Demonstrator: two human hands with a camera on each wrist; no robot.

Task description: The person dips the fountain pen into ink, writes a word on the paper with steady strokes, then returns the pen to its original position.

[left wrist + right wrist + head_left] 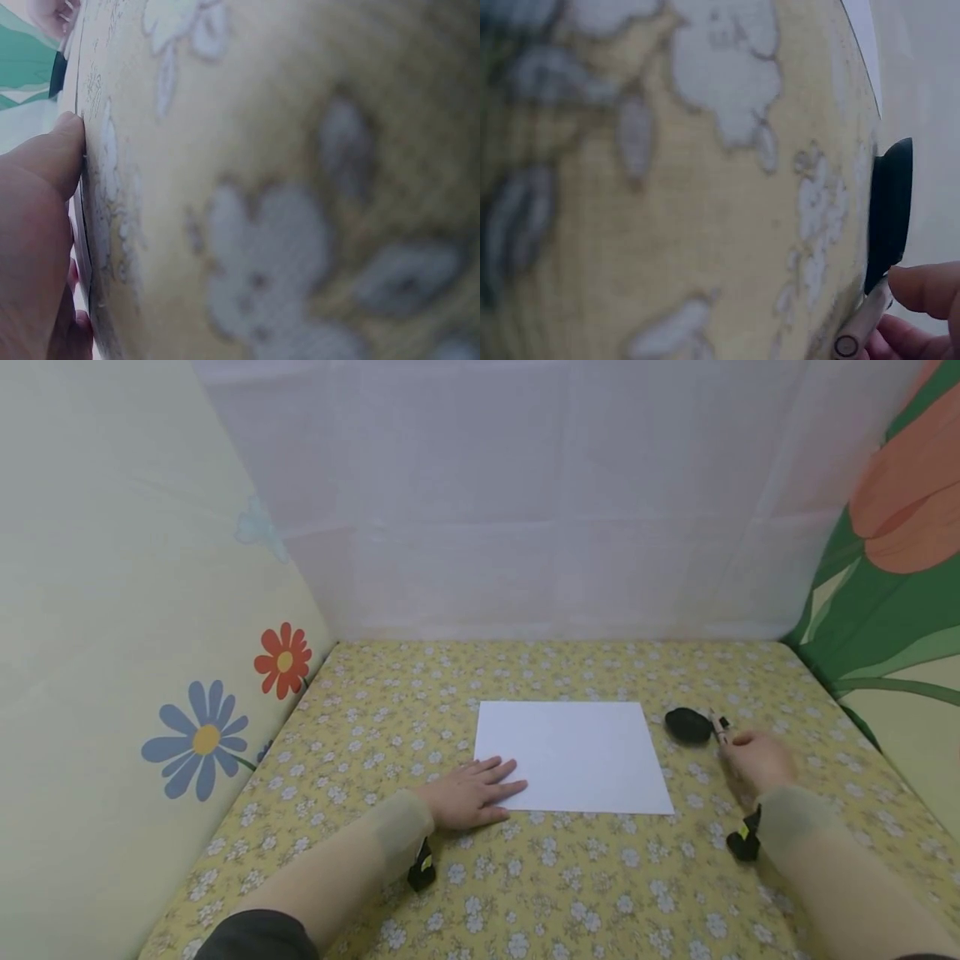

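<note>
A blank white sheet of paper (573,760) lies on the flowered cloth. My left hand (468,793) rests on its lower left corner, palm down with the fingers spread. In the left wrist view the thumb (64,150) lies along the sheet's edge. To the right of the paper, my right hand (759,760) pinches a slim, pale pen-like stick (718,727) with a dark part on its side. The round end of this stick (847,345) shows below the thumb in the right wrist view. Just left of it sits a small black oval dish (688,725).
A yellow flowered cloth (570,877) covers the table. White fabric (540,502) hangs at the back, and flower-printed panels (206,739) stand at both sides. A small black device (422,867) hangs under the left wrist, another (745,839) under the right.
</note>
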